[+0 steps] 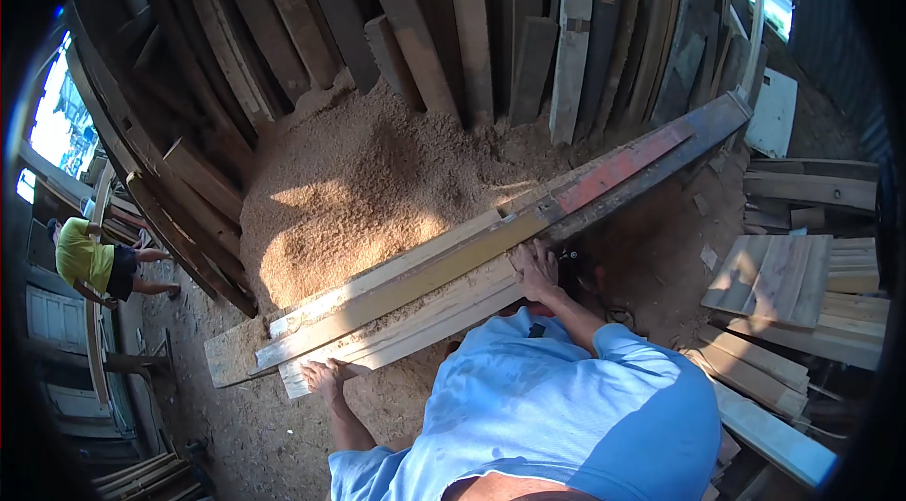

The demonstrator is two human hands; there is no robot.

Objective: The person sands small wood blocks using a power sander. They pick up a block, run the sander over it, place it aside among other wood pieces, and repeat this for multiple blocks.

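Note:
A pale wooden board lies slantwise along a long machine bed, beside a raised yellow and red straight rail. My left hand is at the board's near left end, its fingers curled over the top and edge. Further up, at the board's right end, my right hand rests with fingers stretched out against the wood and close to the rail. Wood shavings are scattered along the board beside the rail. The underside of the board and the machine parts below my right hand are hidden or in shadow.
A big heap of sawdust lies beyond the rail. Upright planks lean along the back. Stacked boards lie to the right. At far left stands a person in a yellow shirt, near a long timber.

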